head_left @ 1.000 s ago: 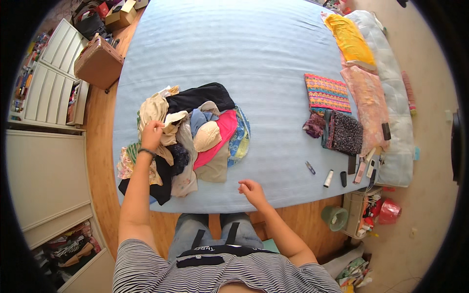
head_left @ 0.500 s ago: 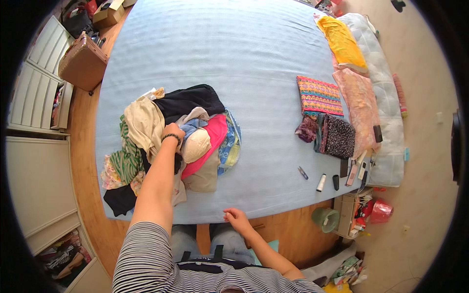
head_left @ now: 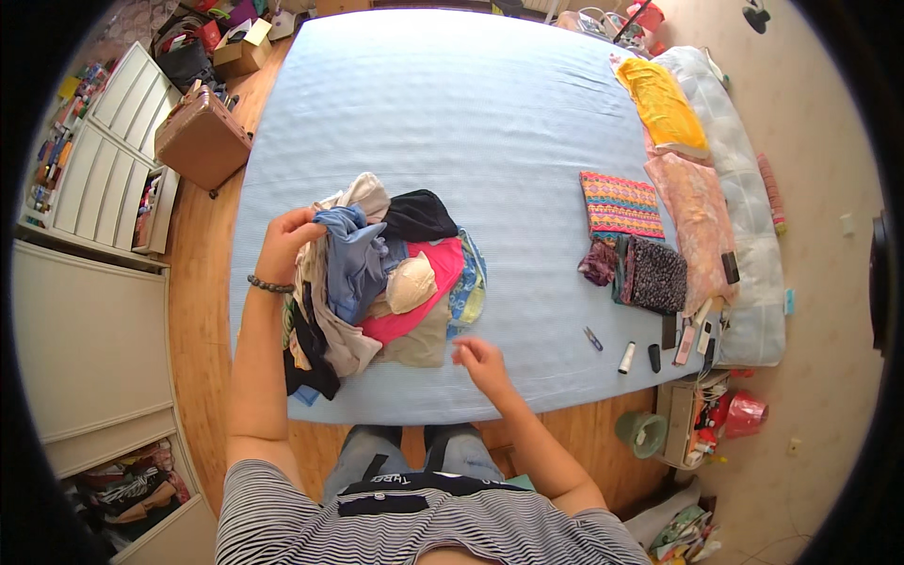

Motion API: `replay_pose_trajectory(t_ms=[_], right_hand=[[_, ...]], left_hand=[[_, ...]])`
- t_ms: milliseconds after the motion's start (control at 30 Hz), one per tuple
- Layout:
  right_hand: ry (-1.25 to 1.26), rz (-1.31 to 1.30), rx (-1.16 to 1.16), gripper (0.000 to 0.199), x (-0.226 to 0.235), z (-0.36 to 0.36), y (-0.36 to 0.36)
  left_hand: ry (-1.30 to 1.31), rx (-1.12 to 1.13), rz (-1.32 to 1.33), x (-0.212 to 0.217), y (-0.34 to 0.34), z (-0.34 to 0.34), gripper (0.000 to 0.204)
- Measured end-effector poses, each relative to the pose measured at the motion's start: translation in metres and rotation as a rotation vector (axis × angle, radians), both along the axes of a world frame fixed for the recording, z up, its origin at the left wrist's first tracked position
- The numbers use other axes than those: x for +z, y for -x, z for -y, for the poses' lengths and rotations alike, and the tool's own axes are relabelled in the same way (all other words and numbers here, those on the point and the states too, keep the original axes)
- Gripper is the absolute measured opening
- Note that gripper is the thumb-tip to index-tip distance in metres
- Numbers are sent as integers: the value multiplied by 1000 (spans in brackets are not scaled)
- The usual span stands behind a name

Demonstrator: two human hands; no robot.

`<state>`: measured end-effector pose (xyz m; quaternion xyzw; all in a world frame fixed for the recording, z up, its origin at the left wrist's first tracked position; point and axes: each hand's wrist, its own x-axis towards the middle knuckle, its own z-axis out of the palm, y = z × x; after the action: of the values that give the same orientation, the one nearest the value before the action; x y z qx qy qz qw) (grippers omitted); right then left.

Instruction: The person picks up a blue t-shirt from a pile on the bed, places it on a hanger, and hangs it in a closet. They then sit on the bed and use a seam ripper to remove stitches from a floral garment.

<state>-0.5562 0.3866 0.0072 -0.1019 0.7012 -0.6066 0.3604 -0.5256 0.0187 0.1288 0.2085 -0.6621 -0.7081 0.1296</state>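
Observation:
My left hand (head_left: pixel 292 231) is closed in a pinch on the top edge of a blue garment (head_left: pixel 350 273), which hangs down over a pile of clothes on the bed (head_left: pixel 527 122). Beneath and around it lie a beige bra (head_left: pixel 411 285), a bright pink piece (head_left: pixel 443 294), a black garment (head_left: pixel 421 217), a grey-beige cloth (head_left: pixel 417 341) and a blue-yellow printed piece (head_left: pixel 468 299). Light beige fabric hangs beside the blue garment. Just right of the pile, my right hand (head_left: pixel 482 365) hovers near the bed's front edge, its fingers loosely bent and holding nothing visible.
Folded patterned cloths (head_left: pixel 621 207) lie on the bed's right side, near a pink pillow (head_left: pixel 692 217) and a yellow cloth (head_left: pixel 664 108). Small scissors (head_left: pixel 592 338) and a white tube (head_left: pixel 626 358) lie closer. A brown suitcase (head_left: pixel 202 139) stands left of the bed.
My left hand has moved left and farther away, lifting the blue garment up out of the pile. The clothes have bunched together. My right hand has moved forward toward the pile.

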Motion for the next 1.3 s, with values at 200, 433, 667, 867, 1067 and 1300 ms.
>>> replay_pose_trajectory(t_ms=[200, 433, 667, 867, 1067, 1300], right_hand=[[183, -443, 71, 27, 98, 88, 39], [333, -899, 78, 56, 226, 190, 40], [362, -757, -60, 30, 287, 191, 68], [146, -877, 0, 19, 342, 141, 95], [401, -245, 81, 22, 404, 120, 78], [617, -308, 23, 26, 483, 91, 84]], left_hand=[[-96, -108, -157, 117, -21, 0, 13], [-569, -239, -690, 231, -32, 10, 41], [-249, -332, -754, 277, -43, 129, 30], [357, 140, -237, 218, -61, 139, 14], [1156, 261, 171, 212, -42, 107, 21], [110, -6, -805, 301, -30, 95, 35]])
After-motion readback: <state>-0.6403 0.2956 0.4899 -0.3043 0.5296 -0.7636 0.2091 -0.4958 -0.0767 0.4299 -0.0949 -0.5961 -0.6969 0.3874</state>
